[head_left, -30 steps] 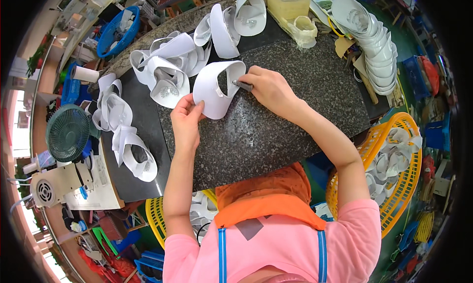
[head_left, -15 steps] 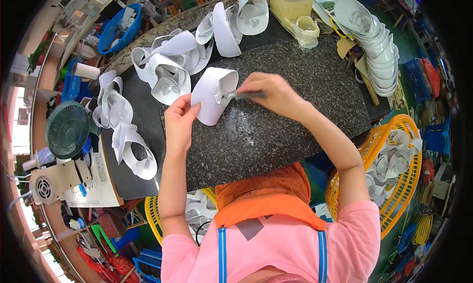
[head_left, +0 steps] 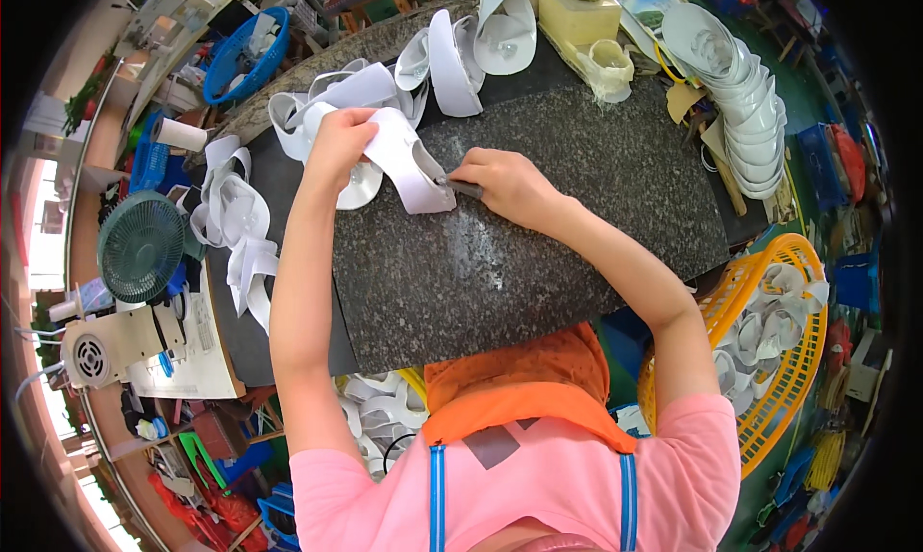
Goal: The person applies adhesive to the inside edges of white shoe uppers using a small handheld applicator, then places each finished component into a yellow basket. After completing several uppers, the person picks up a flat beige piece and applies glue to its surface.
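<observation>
My left hand (head_left: 338, 143) is closed on the upper end of a white shoe upper (head_left: 415, 179), a curved piece with a stiff smooth face. The piece is held tilted over the dark speckled stone slab (head_left: 538, 263). My right hand (head_left: 510, 182) pinches a small dark-handled tool (head_left: 465, 186). Its tip meets the lower right edge of the white upper; the exact shape of the tip is too small to tell. More white uppers (head_left: 356, 86) lie just beyond my left hand, one of them partly behind the held piece.
Beyond the slab stand a yellowish block-shaped container (head_left: 577, 18) and a cream-crusted pot (head_left: 610, 69). Nested white uppers (head_left: 750, 119) form a curved stack at far right. A yellow basket (head_left: 806, 360) of white pieces is at right. A green fan (head_left: 140, 244) stands left.
My left hand has moved up and now grips the upper's far end; the piece has turned. My right hand and the tool have shifted slightly left and down to its lower edge.
</observation>
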Action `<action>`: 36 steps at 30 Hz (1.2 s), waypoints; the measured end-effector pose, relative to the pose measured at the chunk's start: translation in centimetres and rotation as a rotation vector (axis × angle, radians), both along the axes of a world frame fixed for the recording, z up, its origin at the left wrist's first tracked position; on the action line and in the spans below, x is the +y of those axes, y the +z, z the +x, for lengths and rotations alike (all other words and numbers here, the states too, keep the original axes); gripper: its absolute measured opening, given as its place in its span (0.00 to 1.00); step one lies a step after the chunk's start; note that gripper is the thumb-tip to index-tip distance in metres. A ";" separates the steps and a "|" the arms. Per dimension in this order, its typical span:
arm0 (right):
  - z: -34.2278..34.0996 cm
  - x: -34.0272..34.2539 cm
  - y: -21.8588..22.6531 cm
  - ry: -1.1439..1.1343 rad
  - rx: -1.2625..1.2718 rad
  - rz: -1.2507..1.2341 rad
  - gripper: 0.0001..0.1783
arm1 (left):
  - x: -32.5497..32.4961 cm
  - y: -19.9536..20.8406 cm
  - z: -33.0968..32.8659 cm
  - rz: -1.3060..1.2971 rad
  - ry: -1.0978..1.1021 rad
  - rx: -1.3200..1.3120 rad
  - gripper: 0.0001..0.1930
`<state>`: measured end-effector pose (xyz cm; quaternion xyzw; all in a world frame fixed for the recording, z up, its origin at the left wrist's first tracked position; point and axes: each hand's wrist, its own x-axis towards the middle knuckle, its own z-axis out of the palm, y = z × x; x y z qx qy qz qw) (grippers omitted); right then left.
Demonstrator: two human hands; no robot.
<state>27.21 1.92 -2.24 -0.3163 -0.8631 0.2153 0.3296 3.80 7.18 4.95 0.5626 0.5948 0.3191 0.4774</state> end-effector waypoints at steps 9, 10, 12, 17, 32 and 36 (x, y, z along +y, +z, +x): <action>-1.0 1.6 0.1 -0.099 -0.016 0.629 0.15 | 1.6 -1.8 -0.5 0.058 -0.137 0.513 0.18; -1.0 1.7 0.2 -0.111 0.002 0.631 0.16 | 1.3 -1.7 -0.6 0.077 -0.138 0.474 0.18; -1.0 1.7 0.4 -0.134 0.033 0.608 0.16 | 0.6 -1.4 -0.8 0.099 -0.139 0.435 0.18; -0.6 0.8 1.6 -0.068 -0.067 0.348 0.15 | -2.1 0.0 -0.5 0.151 -0.062 0.142 0.17; 7.3 -3.0 8.0 -0.493 0.690 -0.606 0.14 | -14.4 -2.9 6.4 0.977 -0.503 0.917 0.07; 7.0 -3.9 8.2 -0.489 0.613 -0.660 0.15 | -15.5 -5.4 5.8 0.994 -0.482 0.838 0.09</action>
